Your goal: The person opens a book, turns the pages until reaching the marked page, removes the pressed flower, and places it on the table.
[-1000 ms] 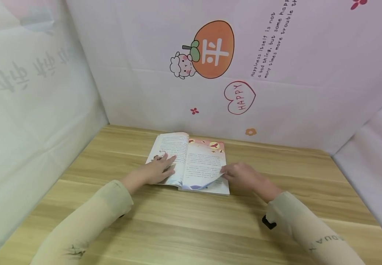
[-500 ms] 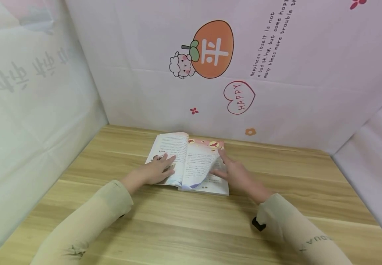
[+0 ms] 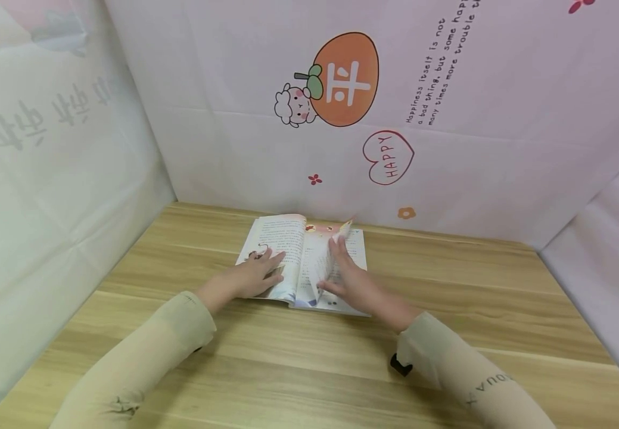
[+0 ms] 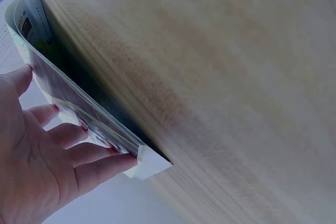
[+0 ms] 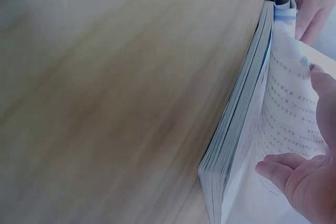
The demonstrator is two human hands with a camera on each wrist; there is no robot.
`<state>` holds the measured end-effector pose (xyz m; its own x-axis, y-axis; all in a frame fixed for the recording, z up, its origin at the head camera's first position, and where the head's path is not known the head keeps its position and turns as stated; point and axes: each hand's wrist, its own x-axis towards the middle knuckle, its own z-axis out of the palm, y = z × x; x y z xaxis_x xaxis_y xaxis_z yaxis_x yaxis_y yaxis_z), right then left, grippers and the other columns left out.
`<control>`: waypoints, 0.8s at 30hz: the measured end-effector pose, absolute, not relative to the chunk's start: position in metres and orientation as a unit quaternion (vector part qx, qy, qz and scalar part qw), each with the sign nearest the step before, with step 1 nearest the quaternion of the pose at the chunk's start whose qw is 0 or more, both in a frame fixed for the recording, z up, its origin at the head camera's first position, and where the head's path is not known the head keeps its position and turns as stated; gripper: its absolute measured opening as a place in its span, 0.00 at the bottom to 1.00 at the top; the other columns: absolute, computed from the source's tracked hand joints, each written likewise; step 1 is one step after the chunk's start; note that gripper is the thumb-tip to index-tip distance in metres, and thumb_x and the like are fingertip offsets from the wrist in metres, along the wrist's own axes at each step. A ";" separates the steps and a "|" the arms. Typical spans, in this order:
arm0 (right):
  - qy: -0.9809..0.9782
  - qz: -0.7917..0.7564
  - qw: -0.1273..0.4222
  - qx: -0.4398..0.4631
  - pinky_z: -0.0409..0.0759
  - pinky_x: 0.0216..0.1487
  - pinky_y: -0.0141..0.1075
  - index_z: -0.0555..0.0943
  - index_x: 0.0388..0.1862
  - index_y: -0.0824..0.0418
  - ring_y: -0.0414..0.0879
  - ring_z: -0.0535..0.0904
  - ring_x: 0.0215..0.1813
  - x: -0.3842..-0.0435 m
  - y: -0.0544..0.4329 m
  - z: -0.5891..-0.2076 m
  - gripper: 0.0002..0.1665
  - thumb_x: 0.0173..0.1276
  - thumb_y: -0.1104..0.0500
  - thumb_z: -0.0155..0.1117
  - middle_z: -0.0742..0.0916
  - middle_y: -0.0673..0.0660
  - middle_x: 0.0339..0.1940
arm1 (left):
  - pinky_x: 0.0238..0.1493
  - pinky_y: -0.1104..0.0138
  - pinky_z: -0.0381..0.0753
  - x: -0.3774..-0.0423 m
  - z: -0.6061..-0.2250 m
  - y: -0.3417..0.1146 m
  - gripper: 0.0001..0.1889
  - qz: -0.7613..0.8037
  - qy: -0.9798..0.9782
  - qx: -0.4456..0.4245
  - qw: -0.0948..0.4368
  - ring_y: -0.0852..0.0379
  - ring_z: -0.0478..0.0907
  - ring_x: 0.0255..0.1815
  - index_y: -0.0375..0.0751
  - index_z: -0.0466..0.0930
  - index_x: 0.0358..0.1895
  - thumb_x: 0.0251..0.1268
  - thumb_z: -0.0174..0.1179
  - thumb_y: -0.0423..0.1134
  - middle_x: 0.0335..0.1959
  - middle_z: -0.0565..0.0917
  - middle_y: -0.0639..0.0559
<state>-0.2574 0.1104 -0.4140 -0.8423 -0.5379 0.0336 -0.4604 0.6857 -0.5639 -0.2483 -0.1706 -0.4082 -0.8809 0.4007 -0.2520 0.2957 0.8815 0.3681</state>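
Observation:
An open book with printed text and coloured pictures lies on the wooden table. My left hand rests with spread fingers on the left page, pressing it down; the left wrist view shows the fingertips against that page near its outer edge. A single page of the right half stands partly raised and curved. Behind it, my right hand touches the page with fingers extended and thumb apart. In the right wrist view, the thick block of page edges shows below the lifted page.
Wood-grain table surrounds the book. A pale cloth wall with printed cartoons and lettering rises close behind the book's far edge. More cloth hangs at both sides. A black band shows under the right sleeve.
My right hand has gone from gripping the page's lower right corner to pushing the page leftward with extended fingers. The page now stands higher, uncovering the one beneath. The left hand stays put.

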 end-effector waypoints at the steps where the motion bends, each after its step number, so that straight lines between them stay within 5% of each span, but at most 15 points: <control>1: 0.915 -0.285 0.068 -0.276 0.76 0.63 0.56 0.38 0.86 0.58 0.66 0.54 0.80 -0.257 0.109 -0.414 0.61 0.73 0.44 0.67 0.36 0.62 0.84 | 0.72 0.32 0.54 -0.248 -0.408 -0.171 0.35 0.163 0.956 0.182 0.163 0.22 0.44 0.78 0.50 0.46 0.85 0.84 0.43 0.57 0.82 0.46 0.34; 3: 0.916 -0.279 0.071 -0.280 0.67 0.71 0.58 0.40 0.87 0.56 0.66 0.53 0.80 -0.256 0.107 -0.413 0.58 0.74 0.45 0.67 0.37 0.61 0.84 | 0.72 0.32 0.54 -0.248 -0.408 -0.171 0.35 0.165 0.956 0.182 0.163 0.22 0.44 0.78 0.50 0.46 0.85 0.84 0.43 0.57 0.82 0.46 0.34; 7: 0.916 -0.269 0.067 -0.290 0.64 0.73 0.59 0.47 0.86 0.56 0.67 0.57 0.79 -0.254 0.105 -0.413 0.53 0.75 0.47 0.66 0.43 0.62 0.85 | 0.72 0.33 0.54 -0.248 -0.408 -0.172 0.35 0.167 0.955 0.187 0.159 0.22 0.45 0.78 0.50 0.46 0.85 0.84 0.43 0.56 0.82 0.46 0.34; 15: 0.907 -0.273 0.055 -0.315 0.79 0.62 0.52 0.64 0.77 0.59 0.59 0.73 0.72 -0.250 0.101 -0.414 0.39 0.74 0.51 0.68 0.53 0.61 0.85 | 0.75 0.38 0.52 -0.248 -0.407 -0.175 0.34 0.196 0.952 0.188 0.141 0.26 0.47 0.79 0.49 0.50 0.84 0.84 0.43 0.56 0.82 0.48 0.34; 24: 0.908 -0.252 0.062 -0.328 0.73 0.69 0.52 0.65 0.77 0.62 0.61 0.67 0.75 -0.247 0.095 -0.418 0.38 0.76 0.49 0.66 0.52 0.64 0.84 | 0.78 0.45 0.50 -0.250 -0.405 -0.174 0.30 0.260 0.941 0.189 0.104 0.37 0.50 0.81 0.40 0.56 0.82 0.87 0.36 0.51 0.81 0.55 0.36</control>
